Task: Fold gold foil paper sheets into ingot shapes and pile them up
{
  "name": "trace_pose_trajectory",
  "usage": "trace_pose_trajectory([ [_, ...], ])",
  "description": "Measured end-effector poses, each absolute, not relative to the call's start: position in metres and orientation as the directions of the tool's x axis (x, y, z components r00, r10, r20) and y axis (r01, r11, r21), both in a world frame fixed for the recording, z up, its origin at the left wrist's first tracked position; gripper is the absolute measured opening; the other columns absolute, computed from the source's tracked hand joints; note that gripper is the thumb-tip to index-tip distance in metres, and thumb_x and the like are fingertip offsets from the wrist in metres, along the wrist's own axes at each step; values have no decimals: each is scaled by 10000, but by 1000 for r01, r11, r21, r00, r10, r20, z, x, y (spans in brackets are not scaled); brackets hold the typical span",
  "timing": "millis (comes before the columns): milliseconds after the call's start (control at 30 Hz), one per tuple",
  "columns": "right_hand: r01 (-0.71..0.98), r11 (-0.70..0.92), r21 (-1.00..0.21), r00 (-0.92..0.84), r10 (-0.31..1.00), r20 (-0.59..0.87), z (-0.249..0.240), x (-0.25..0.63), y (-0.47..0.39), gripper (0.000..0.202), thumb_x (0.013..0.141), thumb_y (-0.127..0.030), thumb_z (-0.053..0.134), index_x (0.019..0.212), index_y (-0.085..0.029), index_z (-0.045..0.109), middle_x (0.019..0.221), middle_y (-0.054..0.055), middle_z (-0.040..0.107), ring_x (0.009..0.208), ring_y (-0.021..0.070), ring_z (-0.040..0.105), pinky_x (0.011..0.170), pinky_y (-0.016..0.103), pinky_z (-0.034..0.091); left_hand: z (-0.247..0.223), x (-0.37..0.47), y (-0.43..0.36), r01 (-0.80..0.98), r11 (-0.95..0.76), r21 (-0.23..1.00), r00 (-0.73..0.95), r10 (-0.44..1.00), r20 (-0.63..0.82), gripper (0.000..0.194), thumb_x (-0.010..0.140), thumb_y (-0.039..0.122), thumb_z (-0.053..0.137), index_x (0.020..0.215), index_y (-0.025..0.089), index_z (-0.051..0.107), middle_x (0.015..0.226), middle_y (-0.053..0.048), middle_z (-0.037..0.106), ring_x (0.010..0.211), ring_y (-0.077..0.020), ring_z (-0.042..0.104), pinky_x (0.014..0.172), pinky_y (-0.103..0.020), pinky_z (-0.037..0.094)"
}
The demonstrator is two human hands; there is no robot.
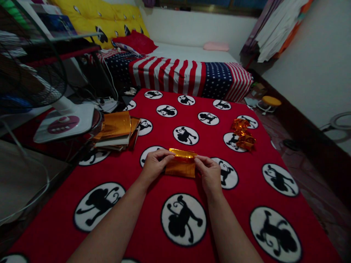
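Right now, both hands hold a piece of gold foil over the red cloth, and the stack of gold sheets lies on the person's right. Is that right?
Not quite: the stack of gold sheets lies on the person's left, as the head view shows. The left hand and right hand do hold the gold foil over the red cloth.

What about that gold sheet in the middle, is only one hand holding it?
No, the fingers of the left hand and the right hand hold the gold sheet at opposite sides.
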State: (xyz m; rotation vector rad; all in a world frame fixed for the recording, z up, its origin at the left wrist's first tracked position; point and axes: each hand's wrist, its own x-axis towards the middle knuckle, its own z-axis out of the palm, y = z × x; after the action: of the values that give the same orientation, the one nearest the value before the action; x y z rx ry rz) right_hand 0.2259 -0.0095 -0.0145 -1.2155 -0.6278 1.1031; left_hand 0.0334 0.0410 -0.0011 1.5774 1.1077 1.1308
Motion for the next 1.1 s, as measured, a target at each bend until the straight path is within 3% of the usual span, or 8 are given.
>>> trace_pose_trajectory([
  [233,-324,-51,-945,358,918,-172,-12,226,-10,246,604,-317,837,794,-188,751,756,26,733,666,152,656,658,275,529,4,32,43,232,-357,905,140,933,332,93,747,279,731,751,194,768,1254,-88,598,893,-160,604,682,-241,473],
  [433,-340,-40,-939,354,920,-167,-10,225,-10,222,611,-302,835,782,-189,749,771,27,734,673,143,654,657,261,528,3,31,43,99,-237,966,226,951,210,118,779,288,703,804,190,764,1027,-100,732,962,-221,664,826,-320,513],
  [600,-324,-31,-945,355,922,-152,-12,225,-11,212,621,-307,831,775,-189,745,767,23,727,654,134,642,626,251,522,4,29,45,107,-268,957,245,940,236,126,779,294,707,825,191,763,1108,-106,704,1013,-222,651,805,-300,523],
  [833,-319,-6,-948,337,934,-119,-12,227,-11,196,637,-308,823,776,-195,745,820,29,731,704,144,652,646,253,527,4,27,45,44,-222,974,288,937,200,289,780,314,710,1046,202,726,1215,-115,649,1038,-222,645,755,-277,553],
  [967,-314,-2,-949,324,940,-109,-11,226,-12,176,651,-297,817,778,-198,744,834,25,732,735,146,658,679,253,533,6,27,44,7,-222,975,343,916,206,234,785,304,705,992,201,741,1247,-116,629,1073,-232,636,811,-307,553],
  [1100,-306,-20,-952,312,943,-119,-10,227,-12,181,653,-299,815,783,-195,741,796,18,727,690,137,650,641,242,526,10,25,43,98,-316,944,334,904,268,114,788,262,702,861,200,763,1149,-101,680,1048,-221,640,856,-318,528],
])
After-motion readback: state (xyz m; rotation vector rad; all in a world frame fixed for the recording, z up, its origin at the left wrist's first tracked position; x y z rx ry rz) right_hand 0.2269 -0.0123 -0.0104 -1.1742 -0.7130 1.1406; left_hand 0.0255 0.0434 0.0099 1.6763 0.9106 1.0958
